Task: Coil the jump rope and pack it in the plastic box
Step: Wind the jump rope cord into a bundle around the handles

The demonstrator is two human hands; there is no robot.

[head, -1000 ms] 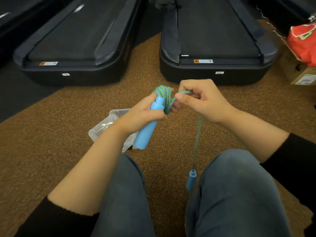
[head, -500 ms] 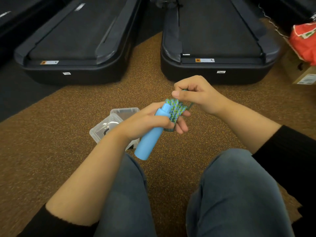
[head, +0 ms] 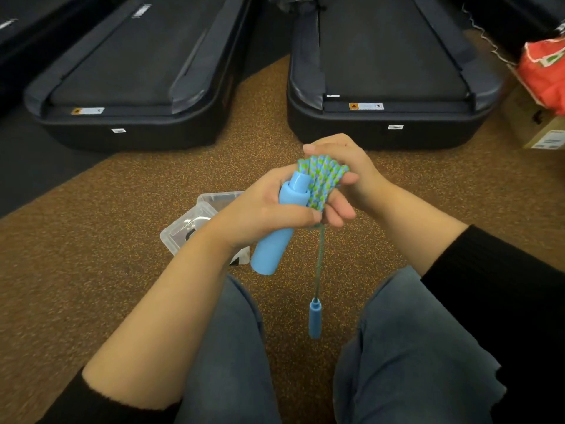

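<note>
Curling round 1 blue handle (head: 275,237), the left hand (head: 263,209) grips it tight. The thumb lies across the front, and the fingers (head: 336,211) poke out on the far side. The handle tilts, with its thin end up and its fat end down toward the floor.

The green and blue jump rope (head: 321,182) is bunched in loops right beside the top of that handle. The right hand (head: 342,160) sits over the loops with its fingers bent, pinching the top of the bunch. Both hands touch the rope and are pressed close together.

1 strand of rope hangs straight down from the hands. The other handle (head: 315,319) dangles at its end, between the 2 knees in blue jeans (head: 412,347).

The clear plastic box (head: 189,228) lies on the brown speckled floor (head: 107,255), just behind the left wrist, which hides part of it. The rope is not in it.

Farther off, 2 dark treadmills (head: 137,71) stand side by side. At the right edge, a red bag (head: 544,68) rests on a cardboard box (head: 538,133).
</note>
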